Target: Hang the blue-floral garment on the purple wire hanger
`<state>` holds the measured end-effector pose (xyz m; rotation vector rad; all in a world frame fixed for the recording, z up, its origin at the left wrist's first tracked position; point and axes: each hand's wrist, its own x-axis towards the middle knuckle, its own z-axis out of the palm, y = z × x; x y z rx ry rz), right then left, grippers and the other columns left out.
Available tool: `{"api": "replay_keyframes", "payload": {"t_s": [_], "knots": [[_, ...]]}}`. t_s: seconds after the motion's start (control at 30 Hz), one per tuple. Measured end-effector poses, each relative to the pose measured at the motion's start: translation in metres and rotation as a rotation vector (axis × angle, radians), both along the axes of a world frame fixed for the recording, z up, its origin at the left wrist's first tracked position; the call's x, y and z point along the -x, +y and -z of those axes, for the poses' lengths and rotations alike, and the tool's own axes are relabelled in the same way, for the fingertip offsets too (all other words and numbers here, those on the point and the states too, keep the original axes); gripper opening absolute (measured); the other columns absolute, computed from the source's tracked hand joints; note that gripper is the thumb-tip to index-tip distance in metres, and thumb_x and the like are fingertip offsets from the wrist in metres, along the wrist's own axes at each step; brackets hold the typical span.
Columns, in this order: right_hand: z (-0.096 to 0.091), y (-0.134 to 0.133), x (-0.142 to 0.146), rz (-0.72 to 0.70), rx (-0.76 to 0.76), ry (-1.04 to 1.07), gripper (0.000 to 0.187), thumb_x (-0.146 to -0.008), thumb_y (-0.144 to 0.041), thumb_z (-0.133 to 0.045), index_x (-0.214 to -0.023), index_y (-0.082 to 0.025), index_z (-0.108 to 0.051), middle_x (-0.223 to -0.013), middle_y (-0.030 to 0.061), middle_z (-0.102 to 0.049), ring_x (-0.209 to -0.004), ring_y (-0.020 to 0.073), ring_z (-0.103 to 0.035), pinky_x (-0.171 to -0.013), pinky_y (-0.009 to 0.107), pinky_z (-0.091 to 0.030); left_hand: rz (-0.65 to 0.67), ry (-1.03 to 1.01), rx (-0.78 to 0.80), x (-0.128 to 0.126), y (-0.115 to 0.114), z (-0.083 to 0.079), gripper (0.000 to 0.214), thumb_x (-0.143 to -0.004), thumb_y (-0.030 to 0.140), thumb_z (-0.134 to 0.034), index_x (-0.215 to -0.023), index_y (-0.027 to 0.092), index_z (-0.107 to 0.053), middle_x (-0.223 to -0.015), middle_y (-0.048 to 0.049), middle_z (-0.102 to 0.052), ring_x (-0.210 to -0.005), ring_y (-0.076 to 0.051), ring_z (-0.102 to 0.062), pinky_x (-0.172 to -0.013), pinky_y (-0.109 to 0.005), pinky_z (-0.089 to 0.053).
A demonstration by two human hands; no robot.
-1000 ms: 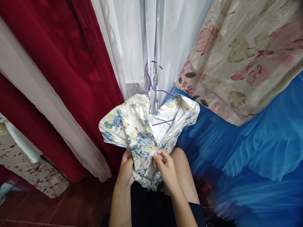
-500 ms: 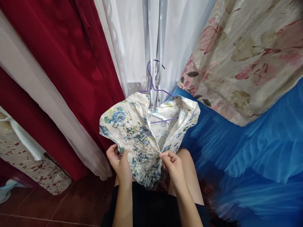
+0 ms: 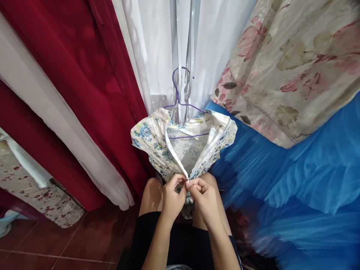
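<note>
A cream dress with blue and yellow flowers hangs on a purple wire hanger. Its zipper is undone from the neck down, so the two edges spread into a V. At the base of that V, my right hand pinches the small zipper pull. Close beside it, my left hand has its fingers closed on the dress fabric by the zipper's lower end. The fingertips of both hands nearly meet. Below my hands the dress is mostly hidden.
White cloth with grey ribbons hangs behind the hanger. Dark red drapes are at the left. A pink floral garment and blue tulle fill the right side. My bare knees are under the dress, above a red tiled floor.
My left hand has moved right from the dress's side edge to the zipper, closing on the fabric beside my right hand. The left half of the dress has been drawn inward.
</note>
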<state>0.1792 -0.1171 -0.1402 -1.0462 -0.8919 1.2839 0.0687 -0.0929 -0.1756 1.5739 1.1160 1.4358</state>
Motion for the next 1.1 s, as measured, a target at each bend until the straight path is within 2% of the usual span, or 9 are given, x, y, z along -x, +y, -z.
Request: {"api": "replay_keyframes", "payload": {"t_s": [0.17, 0.47, 0.53, 0.63, 0.73, 0.87, 0.97, 1.03, 1.1], "knots": [[-0.015, 0.015, -0.001, 0.058, -0.074, 0.081, 0.023, -0.075, -0.036, -0.074, -0.072, -0.016, -0.066, -0.049, -0.0073, -0.039, -0.047, 0.0073, -0.028, -0.048, 0.024, -0.022, 0.063, 0.047, 0.045, 0.006, -0.003, -0.001, 0.004, -0.093, 0.021, -0.060, -0.093, 0.017, -0.061, -0.087, -0.0052, -0.067, -0.083, -0.018, -0.066, -0.077, -0.027, -0.052], [-0.124, 0.087, 0.000, 0.057, -0.353, 0.087, 0.015, -0.067, -0.027, -0.075, -0.068, -0.015, -0.067, -0.044, -0.0085, -0.039, -0.042, 0.0057, -0.023, -0.043, 0.024, -0.017, 0.114, 0.151, 0.115, 0.023, -0.014, 0.004, 0.009, -0.091, 0.024, -0.061, -0.085, 0.018, -0.060, -0.078, -0.0027, -0.061, -0.075, -0.017, -0.060, -0.072, -0.027, -0.048], [-0.138, 0.093, 0.001, 0.068, -0.406, 0.099, 0.015, -0.068, -0.027, -0.075, -0.068, -0.015, -0.066, -0.043, -0.0088, -0.038, -0.042, 0.0055, -0.024, -0.043, 0.024, -0.017, 0.157, 0.169, 0.137, 0.024, -0.015, 0.002, 0.008, -0.091, 0.022, -0.059, -0.085, 0.019, -0.058, -0.078, -0.0016, -0.061, -0.075, -0.017, -0.060, -0.071, -0.026, -0.047], [-0.143, 0.093, 0.001, 0.076, -0.472, 0.097, 0.016, -0.072, -0.028, -0.076, -0.071, -0.015, -0.066, -0.044, -0.0087, -0.040, -0.042, 0.0057, -0.026, -0.043, 0.023, -0.018, 0.177, 0.205, 0.134, 0.025, -0.013, -0.007, 0.007, -0.090, 0.020, -0.059, -0.083, 0.019, -0.059, -0.078, -0.0014, -0.064, -0.077, -0.018, -0.063, -0.073, -0.026, -0.048], [-0.135, 0.088, 0.000, 0.052, -0.521, 0.072, 0.016, -0.079, -0.031, -0.075, -0.078, -0.017, -0.066, -0.046, -0.0088, -0.041, -0.042, 0.0065, -0.029, -0.044, 0.023, -0.021, 0.122, 0.270, 0.023, 0.031, 0.000, -0.036, 0.006, -0.091, 0.021, -0.061, -0.087, 0.021, -0.066, -0.085, -0.0032, -0.070, -0.084, -0.020, -0.067, -0.079, -0.028, -0.050], [-0.128, 0.081, -0.001, 0.004, -0.532, 0.043, 0.016, -0.085, -0.032, -0.071, -0.082, -0.020, -0.061, -0.048, -0.0093, -0.040, -0.043, 0.0073, -0.031, -0.045, 0.023, -0.021, -0.131, 0.151, -0.316, 0.036, 0.032, -0.106, 0.019, -0.096, 0.027, -0.059, -0.112, 0.022, -0.068, -0.091, -0.0047, -0.071, -0.085, -0.018, -0.067, -0.082, -0.030, -0.052], [-0.128, 0.075, -0.002, -0.008, -0.538, 0.017, 0.016, -0.088, -0.033, -0.068, -0.084, -0.022, -0.058, -0.048, -0.0097, -0.039, -0.043, 0.0076, -0.030, -0.045, 0.023, -0.020, -0.141, 0.195, -0.542, 0.029, 0.057, -0.156, 0.033, -0.098, 0.029, -0.058, -0.130, 0.023, -0.063, -0.093, -0.0035, -0.070, -0.082, -0.016, -0.064, -0.079, -0.028, -0.052], [-0.128, 0.073, -0.002, 0.022, -0.547, 0.005, 0.017, -0.089, -0.033, -0.066, -0.082, -0.022, -0.056, -0.048, -0.0101, -0.038, -0.043, 0.0074, -0.028, -0.045, 0.023, -0.019, -0.109, 0.303, -0.636, 0.022, 0.068, -0.176, 0.021, -0.099, 0.029, -0.057, -0.115, 0.022, -0.069, -0.092, -0.0033, -0.069, -0.080, -0.014, -0.062, -0.075, -0.027, -0.050], [-0.123, 0.074, -0.001, 0.057, -0.547, -0.011, 0.019, -0.089, -0.034, -0.065, -0.080, -0.022, -0.054, -0.048, -0.0105, -0.037, -0.043, 0.0072, -0.025, -0.045, 0.023, -0.018, -0.113, 0.370, -0.699, 0.018, 0.072, -0.184, 0.017, -0.100, 0.029, -0.056, -0.096, 0.020, -0.070, -0.088, -0.0032, -0.068, -0.078, -0.014, -0.061, -0.073, -0.026, -0.049]]}}
